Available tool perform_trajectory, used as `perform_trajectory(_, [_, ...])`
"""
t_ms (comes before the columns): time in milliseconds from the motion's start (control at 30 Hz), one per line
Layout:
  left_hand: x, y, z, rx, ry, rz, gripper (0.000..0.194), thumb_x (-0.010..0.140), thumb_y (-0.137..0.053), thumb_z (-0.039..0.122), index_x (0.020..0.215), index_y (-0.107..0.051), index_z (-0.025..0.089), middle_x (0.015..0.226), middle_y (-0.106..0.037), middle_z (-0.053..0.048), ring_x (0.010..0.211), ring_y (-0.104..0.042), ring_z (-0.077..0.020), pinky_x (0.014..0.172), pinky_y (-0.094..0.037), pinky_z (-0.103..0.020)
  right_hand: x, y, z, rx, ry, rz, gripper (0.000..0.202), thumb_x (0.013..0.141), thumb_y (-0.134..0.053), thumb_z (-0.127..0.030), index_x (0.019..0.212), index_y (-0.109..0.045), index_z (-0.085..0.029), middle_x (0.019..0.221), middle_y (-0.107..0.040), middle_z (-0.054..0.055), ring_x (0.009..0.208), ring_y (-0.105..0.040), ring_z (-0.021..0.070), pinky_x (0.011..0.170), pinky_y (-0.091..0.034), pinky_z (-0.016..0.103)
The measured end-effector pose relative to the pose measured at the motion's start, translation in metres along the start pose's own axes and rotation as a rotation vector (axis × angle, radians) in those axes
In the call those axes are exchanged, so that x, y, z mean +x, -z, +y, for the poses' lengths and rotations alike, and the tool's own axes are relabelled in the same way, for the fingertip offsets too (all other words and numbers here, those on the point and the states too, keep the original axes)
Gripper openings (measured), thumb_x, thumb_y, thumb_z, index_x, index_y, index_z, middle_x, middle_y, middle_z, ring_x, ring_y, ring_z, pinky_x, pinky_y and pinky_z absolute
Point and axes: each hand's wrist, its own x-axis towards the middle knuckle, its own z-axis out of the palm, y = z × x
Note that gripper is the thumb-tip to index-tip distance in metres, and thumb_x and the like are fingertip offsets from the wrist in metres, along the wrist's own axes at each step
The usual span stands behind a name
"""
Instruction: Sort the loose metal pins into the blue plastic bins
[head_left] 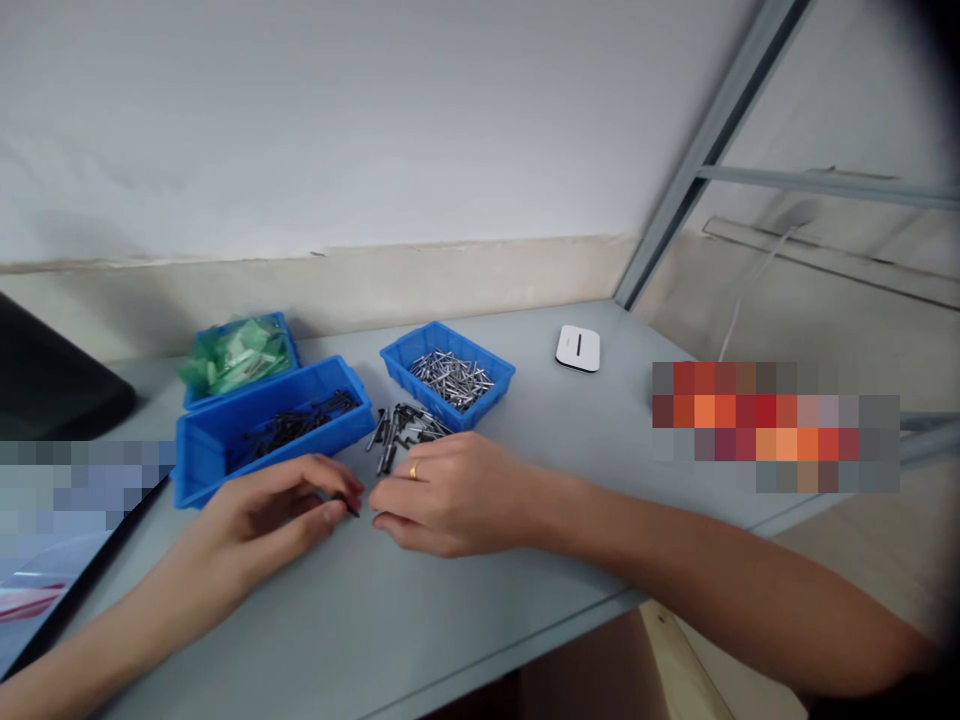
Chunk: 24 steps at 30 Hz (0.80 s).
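My left hand pinches a small black part between thumb and fingers, just in front of a long blue bin of black parts. Close beside it on the right is my right hand, a ring on one finger, its fingertips curled together; whatever they hold is hidden. Behind my right hand lies a loose pile of black and silver pieces on the grey table. A smaller blue bin full of silver pins stands behind that pile.
At the back left, another blue bin holds green plastic bags. A white device sits toward the back right. A dark object is at the left, and a metal frame rises at the right.
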Motion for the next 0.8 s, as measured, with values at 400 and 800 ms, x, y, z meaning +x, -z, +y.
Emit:
perform_trajectory(400, [0.001, 0.004, -0.015, 0.033, 0.074, -0.193, 0.029, 0.097, -0.065, 0.051, 0.096, -0.079, 0.027, 0.087, -0.078, 0.000, 0.081, -0.073, -0.0215, 0.072, -0.059, -0.026, 0.000, 0.001, 0.002, -0.001, 0.005, 0.070, 0.024, 0.109, -0.047, -0.024, 0.113, -0.070, -0.018, 0.079, -0.070, -0.002, 0.070, -0.062, 0.0118, 0.062, -0.040, 0.026])
perform_trajectory(800, [0.004, -0.001, -0.011, 0.038, 0.049, -0.257, 0.029, 0.092, -0.069, 0.050, 0.083, -0.082, 0.025, 0.076, -0.076, 0.001, 0.071, -0.067, -0.0188, 0.062, -0.055, -0.022, -0.001, -0.002, 0.001, 0.073, 0.051, -0.127, 0.030, 0.111, -0.042, -0.020, 0.121, -0.070, -0.020, 0.075, -0.063, -0.004, 0.070, -0.057, 0.0114, 0.064, -0.038, 0.026])
